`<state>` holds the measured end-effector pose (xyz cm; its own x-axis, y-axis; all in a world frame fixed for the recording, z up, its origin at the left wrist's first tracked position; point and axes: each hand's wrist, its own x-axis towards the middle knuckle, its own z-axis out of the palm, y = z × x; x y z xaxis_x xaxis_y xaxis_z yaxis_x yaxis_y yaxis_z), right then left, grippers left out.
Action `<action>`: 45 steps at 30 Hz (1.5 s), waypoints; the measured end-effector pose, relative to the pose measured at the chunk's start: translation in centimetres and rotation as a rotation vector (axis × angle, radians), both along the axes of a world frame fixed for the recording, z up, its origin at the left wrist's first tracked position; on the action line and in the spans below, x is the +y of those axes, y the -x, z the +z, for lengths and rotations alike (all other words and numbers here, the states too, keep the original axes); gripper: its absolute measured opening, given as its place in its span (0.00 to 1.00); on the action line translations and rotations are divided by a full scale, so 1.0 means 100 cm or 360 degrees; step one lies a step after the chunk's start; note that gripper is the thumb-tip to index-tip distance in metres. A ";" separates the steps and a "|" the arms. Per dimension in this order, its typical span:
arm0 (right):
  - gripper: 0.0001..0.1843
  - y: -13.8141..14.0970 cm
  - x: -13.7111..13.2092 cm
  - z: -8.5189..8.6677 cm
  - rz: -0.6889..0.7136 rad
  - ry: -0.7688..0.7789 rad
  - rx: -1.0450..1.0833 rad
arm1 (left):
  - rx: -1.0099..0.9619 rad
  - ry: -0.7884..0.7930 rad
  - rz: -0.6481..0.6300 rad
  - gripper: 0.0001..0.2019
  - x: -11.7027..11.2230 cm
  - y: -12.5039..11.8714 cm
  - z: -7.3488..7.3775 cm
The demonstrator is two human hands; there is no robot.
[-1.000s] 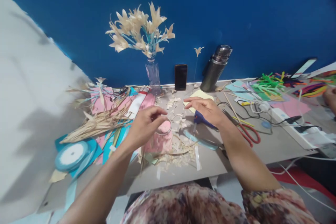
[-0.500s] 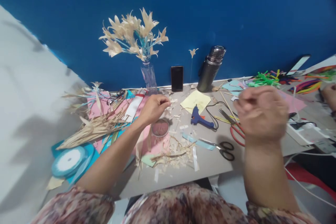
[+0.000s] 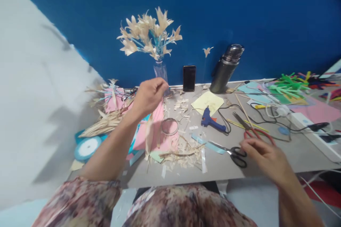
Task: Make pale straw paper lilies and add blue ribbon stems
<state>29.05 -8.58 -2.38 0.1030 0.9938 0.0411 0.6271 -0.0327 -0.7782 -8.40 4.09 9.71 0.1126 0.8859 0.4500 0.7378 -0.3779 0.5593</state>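
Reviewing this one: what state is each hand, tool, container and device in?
Left hand: curled, grip unclear
Right hand: curled near black-handled scissors, grip unclear
Black-handled scissors: lying flat, blades look shut
Red-handled scissors: lying, partly behind right hand
Blue glue gun: lying on its side
Phone: upright, screen dark
Flask: standing, capped
Clear vase: standing, holding flowers

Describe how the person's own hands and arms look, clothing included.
The left hand and right hand look ungloved. A loose sleeve in a blotchy pink, brown and cream print ends on the left forearm; no right sleeve shows.
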 end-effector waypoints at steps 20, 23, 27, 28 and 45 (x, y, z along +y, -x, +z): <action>0.17 -0.020 0.002 -0.057 0.0494 0.0154 -0.0657 | -0.0220 0.0876 0.0319 0.09 -0.117 0.079 -0.074; 0.18 -0.014 0.001 -0.049 0.0464 0.0134 -0.0668 | 0.0147 0.0840 0.0062 0.09 -0.099 0.041 -0.097; 0.17 0.006 0.000 -0.035 0.0379 0.0103 -0.0659 | 0.0608 0.0840 -0.0015 0.09 -0.079 0.007 -0.120; 0.16 0.012 -0.001 -0.032 0.0381 0.0110 -0.0631 | 0.0657 0.0846 -0.0040 0.09 -0.076 0.004 -0.124; 0.12 0.189 0.027 0.027 0.0855 0.0192 0.1014 | -0.0500 0.0181 -0.0383 0.09 -0.121 0.000 -0.116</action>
